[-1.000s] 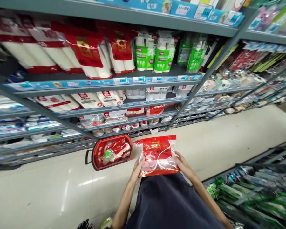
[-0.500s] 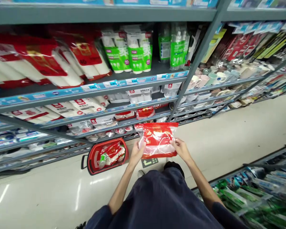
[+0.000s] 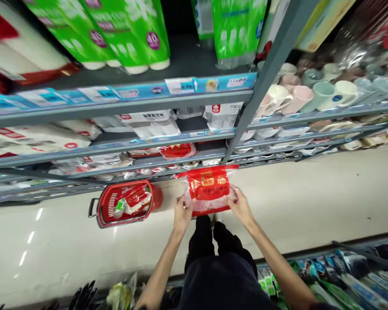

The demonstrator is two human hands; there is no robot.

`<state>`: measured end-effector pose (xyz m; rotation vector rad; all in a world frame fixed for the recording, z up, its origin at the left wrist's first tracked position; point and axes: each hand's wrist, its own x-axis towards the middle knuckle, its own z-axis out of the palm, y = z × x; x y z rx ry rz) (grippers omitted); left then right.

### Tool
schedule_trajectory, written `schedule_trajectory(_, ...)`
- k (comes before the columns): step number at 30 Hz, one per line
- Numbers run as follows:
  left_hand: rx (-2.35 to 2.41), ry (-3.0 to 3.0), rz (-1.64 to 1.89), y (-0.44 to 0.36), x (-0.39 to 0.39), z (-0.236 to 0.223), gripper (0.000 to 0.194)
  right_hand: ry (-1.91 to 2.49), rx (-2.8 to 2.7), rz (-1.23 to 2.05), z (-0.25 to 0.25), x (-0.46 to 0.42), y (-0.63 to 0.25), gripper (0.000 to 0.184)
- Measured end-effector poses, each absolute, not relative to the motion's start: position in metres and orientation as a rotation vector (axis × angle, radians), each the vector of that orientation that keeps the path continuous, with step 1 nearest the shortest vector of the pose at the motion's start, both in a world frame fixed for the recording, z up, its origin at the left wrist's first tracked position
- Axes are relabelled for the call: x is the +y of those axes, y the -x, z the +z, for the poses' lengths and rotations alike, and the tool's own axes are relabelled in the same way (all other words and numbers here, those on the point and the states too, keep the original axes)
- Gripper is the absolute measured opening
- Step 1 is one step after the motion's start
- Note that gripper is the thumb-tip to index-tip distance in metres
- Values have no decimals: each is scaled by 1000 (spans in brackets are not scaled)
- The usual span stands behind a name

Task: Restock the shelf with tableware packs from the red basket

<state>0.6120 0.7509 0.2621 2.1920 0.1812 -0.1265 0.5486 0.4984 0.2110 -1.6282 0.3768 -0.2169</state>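
Observation:
A red and clear plastic package (image 3: pixel 210 183) is held up in front of me, its printed face towards the camera; what is inside is hard to make out. My left hand (image 3: pixel 183 213) grips its left side, thumb on the front. At the opposite side my right hand (image 3: pixel 241 204) pinches the edge in the same way. On the floor to the left stands a red shopping basket (image 3: pixel 157 197) with a black handle, holding a red packet (image 3: pixel 136 199) and a green and white item (image 3: pixel 119 208).
Grey shelves (image 3: pixel 181 103) run along the far side, with green cup packs (image 3: pixel 126 34), white cup packs (image 3: pixel 155 122) and mugs (image 3: pixel 302 98). Pale floor (image 3: pixel 310 193) lies between them and a second shelf row with blue and green packages (image 3: pixel 339 275) behind me.
My view has shifted closer to the shelves and further down. Both hands still hold the package, which now faces the camera with less glare. The basket appears further left.

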Motion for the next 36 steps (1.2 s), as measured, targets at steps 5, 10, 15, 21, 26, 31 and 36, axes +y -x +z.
schedule_trajectory(5, 251, -2137, -86, -658, 723, 168, 74, 1780, 452, -233, 136, 495, -604, 61)
schedule_trajectory(10, 135, -2168, 233, -718, 702, 133, 66, 1882, 374, -421, 100, 489, -680, 68)
schedule_trajectory(15, -125, -2169, 405, -778, 694, 129, 75, 1946, 157, -778, 95, 481, -743, 64)
schedule_trajectory(21, -236, -2037, 426, -831, 681, 124, 83, 2043, 146, -791, 86, 479, -787, 69)
schedule_trajectory(26, -209, -2037, 399, -846, 670, 119, 82, 2041, 165, -653, 73, 482, -810, 79)
schedule_trajectory(31, -233, -2051, 364, -862, 653, 100, 85, 2094, 283, -655, 68, 495, -829, 79)
schedule_trajectory(36, -226, -2023, 355, -889, 644, 77, 93, 2087, 453, -767, 80, 513, -836, 85)
